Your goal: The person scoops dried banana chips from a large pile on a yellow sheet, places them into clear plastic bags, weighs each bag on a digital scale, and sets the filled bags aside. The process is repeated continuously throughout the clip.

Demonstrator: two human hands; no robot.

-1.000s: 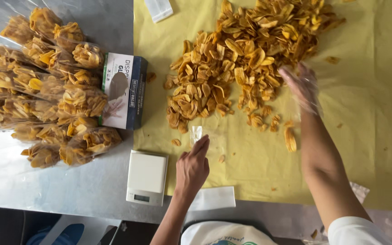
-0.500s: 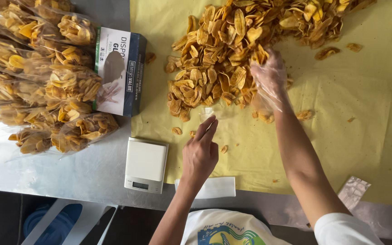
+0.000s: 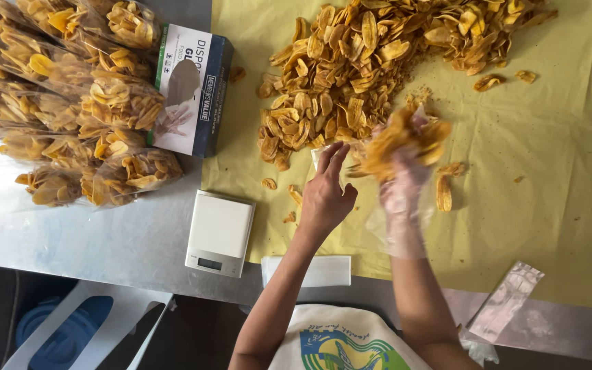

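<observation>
On the yellow sheet (image 3: 549,205), near edge of the chip pile (image 3: 351,75): gloved right hand (image 3: 402,185) clutches a blurred handful of chips (image 3: 402,140); bare left hand (image 3: 325,195) pinches a clear bag (image 3: 318,156) just left of it.

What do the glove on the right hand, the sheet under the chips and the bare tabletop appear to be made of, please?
The glove on the right hand looks like thin, clear plastic film: loose, wrinkled, see-through. The yellow sheet seems to be matte paper, with soft creases and no shine. The tabletop looks like brushed steel, grey with a dull sheen, though that is only a guess from its look.
</observation>
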